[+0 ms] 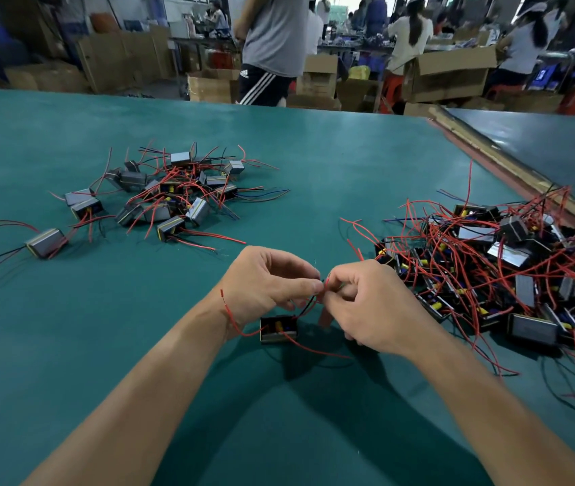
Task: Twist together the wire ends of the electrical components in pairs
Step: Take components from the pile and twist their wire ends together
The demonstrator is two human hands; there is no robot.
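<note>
A small box-shaped electrical component (278,329) with red and black leads hangs just above the green table, below my hands. My left hand (265,284) pinches its wire ends (322,284) between thumb and forefinger. My right hand (370,306) pinches the same wire ends from the other side, fingertips almost meeting the left ones. One loose red lead (231,315) curls over my left wrist, and another trails to the right along the table.
A pile of components (170,194) with red wires lies at the far left of the green table (331,163). A larger tangled pile (510,271) lies to the right. Beyond the table's far edge a person stands among cardboard boxes (447,75).
</note>
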